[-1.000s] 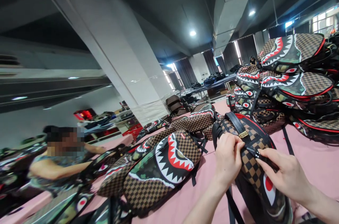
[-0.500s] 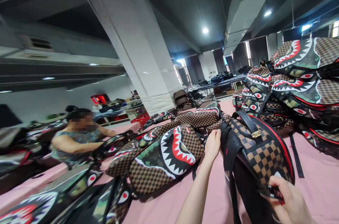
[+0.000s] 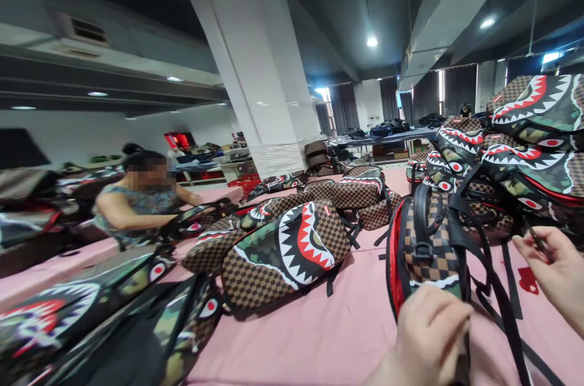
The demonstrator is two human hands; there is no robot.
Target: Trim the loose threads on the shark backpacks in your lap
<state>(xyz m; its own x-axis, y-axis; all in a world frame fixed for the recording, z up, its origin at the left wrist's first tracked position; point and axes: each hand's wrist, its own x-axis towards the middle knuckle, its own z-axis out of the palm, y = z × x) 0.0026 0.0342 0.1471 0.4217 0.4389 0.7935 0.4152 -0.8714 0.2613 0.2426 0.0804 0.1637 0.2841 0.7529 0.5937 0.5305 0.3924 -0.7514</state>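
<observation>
A brown checkered backpack (image 3: 435,228) with a black top handle, a red-lined edge and dangling black straps stands on the pink table (image 3: 292,349). Closed against the near side of this backpack is my left hand (image 3: 426,334), its fingertips partly hidden. My right hand (image 3: 554,267) is to the right of the backpack, apart from it, pinching a small dark tool (image 3: 539,244) that looks like thread snips. Left of the backpack lies another checkered backpack (image 3: 287,252) with a shark-mouth print.
Shark-print backpacks (image 3: 531,106) are piled high at the right. More backpacks (image 3: 59,313) lie at the near left. Across the table, a person (image 3: 141,197) handles a bag. A wide pillar (image 3: 260,70) rises behind, and a red flat shape (image 3: 528,280) lies near my right hand.
The backpack has been turned, so its handle and straps face differently. My left hand has moved from its far side to its near side; my right hand has moved up and away from it.
</observation>
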